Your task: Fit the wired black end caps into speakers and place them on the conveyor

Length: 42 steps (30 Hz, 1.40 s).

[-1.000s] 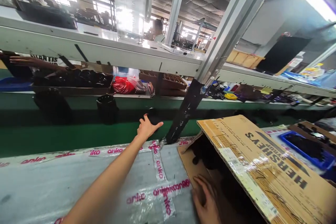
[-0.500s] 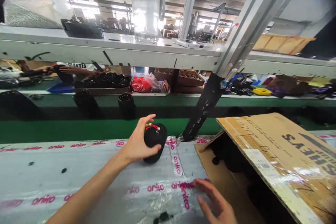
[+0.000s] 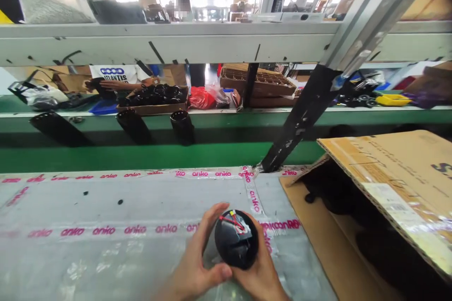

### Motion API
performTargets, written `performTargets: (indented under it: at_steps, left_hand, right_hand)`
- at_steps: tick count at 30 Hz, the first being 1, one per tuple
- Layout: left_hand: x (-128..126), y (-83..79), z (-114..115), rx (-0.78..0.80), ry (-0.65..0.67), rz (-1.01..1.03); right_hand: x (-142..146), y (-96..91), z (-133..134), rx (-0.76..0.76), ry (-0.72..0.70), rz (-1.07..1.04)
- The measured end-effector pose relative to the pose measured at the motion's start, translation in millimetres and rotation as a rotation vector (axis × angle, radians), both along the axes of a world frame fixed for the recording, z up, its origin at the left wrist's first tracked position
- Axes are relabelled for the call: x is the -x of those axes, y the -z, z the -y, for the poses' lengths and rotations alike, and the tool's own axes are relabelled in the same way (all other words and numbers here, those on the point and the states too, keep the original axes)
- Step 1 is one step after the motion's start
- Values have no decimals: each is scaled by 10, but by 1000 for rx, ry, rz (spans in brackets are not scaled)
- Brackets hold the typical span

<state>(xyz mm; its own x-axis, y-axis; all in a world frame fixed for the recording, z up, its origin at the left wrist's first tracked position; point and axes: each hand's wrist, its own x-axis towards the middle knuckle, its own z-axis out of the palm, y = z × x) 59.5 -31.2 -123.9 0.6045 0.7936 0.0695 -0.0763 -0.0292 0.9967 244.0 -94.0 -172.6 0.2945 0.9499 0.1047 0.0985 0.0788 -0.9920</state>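
Note:
Both hands hold a round black part with red and yellow wires on its top, low in the middle of the view. My left hand wraps its left side, thumb under it. My right hand cups its right side from below. They hover just above the grey plastic-covered worktop, which is taped with pink "anko" tape.
An open cardboard box with black parts inside lies on its side at the right. A slanted black post rises behind it. Beyond runs a green conveyor bearing black cylinders. Across it, another person's hands work beside a tray of black parts.
My left hand took the black part from the conveyor's edge and drew it toward me. My right hand left the box and joined the left hand on the part.

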Motion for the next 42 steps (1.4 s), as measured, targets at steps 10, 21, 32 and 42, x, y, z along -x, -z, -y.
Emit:
performTargets:
  at_steps: [10, 21, 32, 42]
  left_hand:
    - [-208, -148, -134, 1, 82, 6]
    - [-132, -251, -202, 65, 170, 21]
    - [-389, -1063, -672, -188, 400, -494]
    - [-516, -1340, -892, -774, 669, -767]
  right_hand:
    - [-508, -773, 68, -146, -94, 250]
    - [-357, -1064, -168, -195, -217, 415]
    - [-371, -1063, -17, -262, -184, 451]
    - [-672, -1266, -191, 275, -237, 255]
